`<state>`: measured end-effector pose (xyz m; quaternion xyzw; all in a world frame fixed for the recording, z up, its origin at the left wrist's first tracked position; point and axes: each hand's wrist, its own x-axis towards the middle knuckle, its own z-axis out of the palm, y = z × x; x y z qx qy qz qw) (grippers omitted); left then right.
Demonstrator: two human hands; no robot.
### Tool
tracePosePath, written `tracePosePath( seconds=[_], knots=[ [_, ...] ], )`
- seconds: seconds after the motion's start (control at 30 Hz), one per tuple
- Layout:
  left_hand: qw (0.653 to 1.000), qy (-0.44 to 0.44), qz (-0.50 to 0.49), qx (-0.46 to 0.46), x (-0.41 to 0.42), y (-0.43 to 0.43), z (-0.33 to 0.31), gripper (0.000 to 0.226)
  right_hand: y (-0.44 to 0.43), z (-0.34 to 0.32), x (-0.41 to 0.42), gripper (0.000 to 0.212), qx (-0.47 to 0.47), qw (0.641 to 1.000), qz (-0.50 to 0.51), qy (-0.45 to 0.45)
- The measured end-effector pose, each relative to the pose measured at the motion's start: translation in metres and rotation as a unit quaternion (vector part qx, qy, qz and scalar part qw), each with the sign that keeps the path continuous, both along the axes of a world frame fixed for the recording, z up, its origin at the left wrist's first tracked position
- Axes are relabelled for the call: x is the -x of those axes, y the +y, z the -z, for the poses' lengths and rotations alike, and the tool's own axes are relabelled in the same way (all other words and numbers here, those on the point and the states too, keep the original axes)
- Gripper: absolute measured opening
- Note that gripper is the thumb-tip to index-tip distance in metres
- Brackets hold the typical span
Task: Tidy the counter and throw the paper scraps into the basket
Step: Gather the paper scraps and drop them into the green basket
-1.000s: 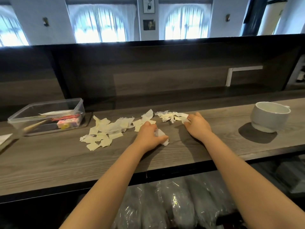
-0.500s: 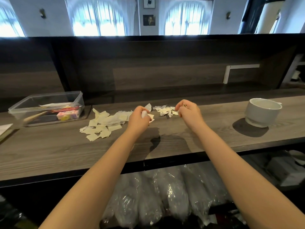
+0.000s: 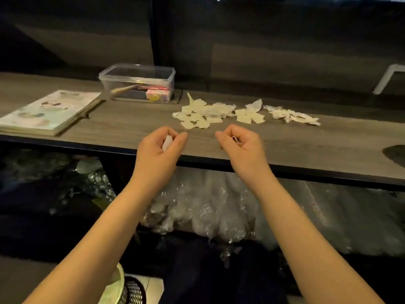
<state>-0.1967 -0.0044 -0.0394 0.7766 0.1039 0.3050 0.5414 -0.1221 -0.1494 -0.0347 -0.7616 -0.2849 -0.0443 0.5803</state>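
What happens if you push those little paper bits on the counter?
The paper scraps look thin and curled, so probably floppy and very light. Lying loose on the flat counter, they would likely slide and scatter.

pale cream scraps (image 3: 210, 115) — grey woodgrain counter (image 3: 131, 128)

Dim, yellowish light is washing the scene, leaving the dark back panel (image 3: 274, 40) featureless while the pale paper scraps (image 3: 203, 115) are standing out brightest. Glints are sparkling on the plastic wrap (image 3: 208, 205) under the counter (image 3: 306, 150), and a shadow (image 3: 395, 155) is pooling at its right edge. Everything is looking soft and smeared, the wide lens bending the counter's front edge.
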Motion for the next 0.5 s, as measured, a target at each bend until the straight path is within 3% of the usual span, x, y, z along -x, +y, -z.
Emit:
tracePosePath(
  seconds=[0.23, 0.5],
  knots=[
    [0.991, 0.040, -0.124, -0.031, 0.066, 0.061, 0.057, 0.028, 0.063, 0.055, 0.054, 0.031, 0.048, 0.994, -0.095, 0.034],
    [0.960, 0.175, -0.218, -0.012, 0.114, 0.129, 0.154, 0.026, 0.144, 0.148, 0.087, 0.032, 0.239, 0.952, -0.175, 0.073]
  ],
)
